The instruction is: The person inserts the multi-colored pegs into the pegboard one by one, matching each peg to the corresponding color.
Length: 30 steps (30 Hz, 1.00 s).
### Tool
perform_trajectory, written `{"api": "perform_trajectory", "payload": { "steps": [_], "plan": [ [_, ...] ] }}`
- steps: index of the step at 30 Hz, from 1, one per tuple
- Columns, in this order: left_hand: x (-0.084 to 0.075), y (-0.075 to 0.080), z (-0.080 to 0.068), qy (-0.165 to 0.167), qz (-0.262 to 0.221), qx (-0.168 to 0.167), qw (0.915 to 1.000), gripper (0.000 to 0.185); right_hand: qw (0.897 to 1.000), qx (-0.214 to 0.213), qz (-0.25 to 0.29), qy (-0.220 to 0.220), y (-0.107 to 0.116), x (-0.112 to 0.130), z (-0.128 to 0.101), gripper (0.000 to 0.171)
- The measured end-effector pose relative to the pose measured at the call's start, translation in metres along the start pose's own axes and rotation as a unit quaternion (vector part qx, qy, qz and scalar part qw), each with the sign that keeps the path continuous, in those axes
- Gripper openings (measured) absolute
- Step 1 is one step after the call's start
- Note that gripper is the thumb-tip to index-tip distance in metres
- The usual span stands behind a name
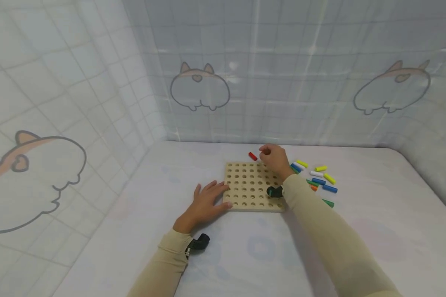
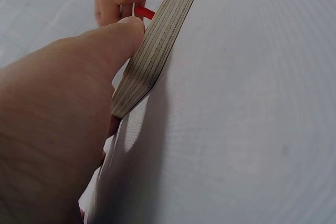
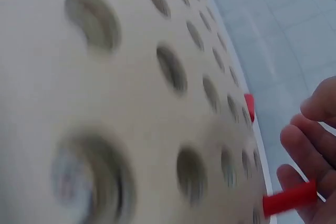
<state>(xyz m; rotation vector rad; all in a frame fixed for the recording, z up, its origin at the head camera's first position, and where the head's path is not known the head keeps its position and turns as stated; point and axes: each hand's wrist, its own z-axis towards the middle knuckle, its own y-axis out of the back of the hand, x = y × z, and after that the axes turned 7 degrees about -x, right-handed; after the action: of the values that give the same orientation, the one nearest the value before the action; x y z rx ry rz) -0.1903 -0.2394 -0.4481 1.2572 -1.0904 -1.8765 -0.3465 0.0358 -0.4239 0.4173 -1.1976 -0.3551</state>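
A square wooden pegboard (image 1: 244, 185) with rows of round holes lies on the table. My left hand (image 1: 207, 205) rests at its left edge, fingers spread, with the thumb along the near left corner. Over the board's far edge is my right hand (image 1: 276, 160), its fingers loosely bent. In the right wrist view a red peg (image 3: 290, 199) sticks up from a hole by the far edge, right in front of those fingers, with the thumb apart from it. A second red peg (image 1: 252, 156) lies on the table just behind the board.
Right of the board several loose pegs are scattered, among them a yellow peg (image 1: 329, 178), a blue peg (image 1: 330, 188), a white peg (image 1: 316, 174) and a green peg (image 1: 328, 203). A tile-patterned curtain (image 1: 282, 103) hangs behind the table.
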Motion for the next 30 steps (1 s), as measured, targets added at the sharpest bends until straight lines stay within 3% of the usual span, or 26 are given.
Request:
{"api": "perform_trajectory", "payload": {
  "steps": [8,13,24,30],
  "plan": [
    [0.003,-0.002,-0.001,0.0,0.003,0.001,1.0,0.069,0.998,-0.001,-0.065,0.015,-0.016,0.01,0.009,0.028],
    [0.003,-0.001,-0.002,-0.003,0.001,-0.006,1.0,0.069,0.997,0.005,-0.066,0.035,-0.022,0.02,0.011,0.028],
    [0.001,-0.002,0.001,-0.004,0.015,-0.001,0.9999,0.067,0.991,0.054,-0.114,0.052,-0.032,0.028,0.02,0.032],
    [0.001,0.0,-0.001,-0.005,0.014,-0.006,0.9999,0.067,0.982,0.088,-0.163,0.043,-0.039,0.025,0.019,0.033]
  ]
}}
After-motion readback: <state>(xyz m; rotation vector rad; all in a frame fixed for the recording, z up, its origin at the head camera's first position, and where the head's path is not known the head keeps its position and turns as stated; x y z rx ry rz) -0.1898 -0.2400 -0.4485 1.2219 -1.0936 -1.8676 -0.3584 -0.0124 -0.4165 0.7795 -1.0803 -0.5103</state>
